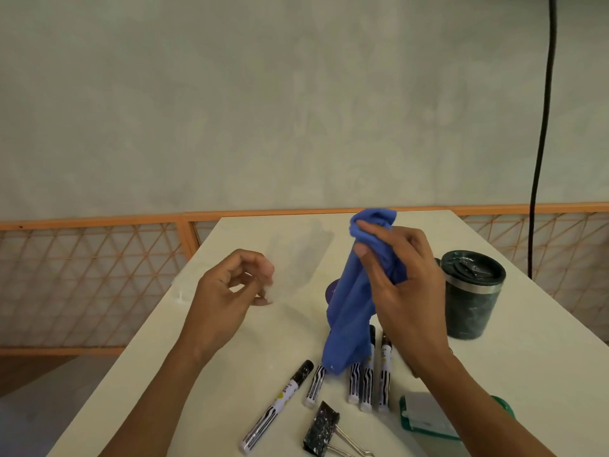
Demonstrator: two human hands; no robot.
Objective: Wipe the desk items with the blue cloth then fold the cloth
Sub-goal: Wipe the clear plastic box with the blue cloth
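- Blue cloth (359, 291): bunched up and lifted off the counter (230, 374), hanging in a long, soft, crumpled drape. Its top puffs out above my fingers, and its lower corner dangles over the upper ends of the markers (367, 387). I cannot tell whether it touches them.
- My right hand (405, 285) grips the cloth near its top, thumb and fingers curled round the gathered fabric.
- My left hand (227, 291) hovers well apart to the left, above bare counter. Its fingers are loosely curled and hold nothing, and the fingertips are blurred.
- Just behind the hanging cloth, a dark round thing (331, 291) peeks out at its left edge. Most of it is hidden, so I cannot say what it is.
- The markers are slim white tubes with black stripes and black caps. Three lie side by side under the cloth, a fourth lies just to their left, and a longer-looking one (280, 407) lies slanted further left.
- Nearer me lies a binder clip (321, 430), black with white speckles, its wire handles folded out to the right.
- To the right of my right hand stands a tumbler (471, 295), upright, dark green and marbled, with a metal band under a dark lid.
- My right forearm partly covers a green-rimmed flat thing (425, 420) with a pale middle.
- The counter is smooth and cream-white.
- Beyond it runs an orange lattice railing (92, 275), with a pale mottled wall (230, 94) behind and a black cable (543, 127) hanging down on the right.
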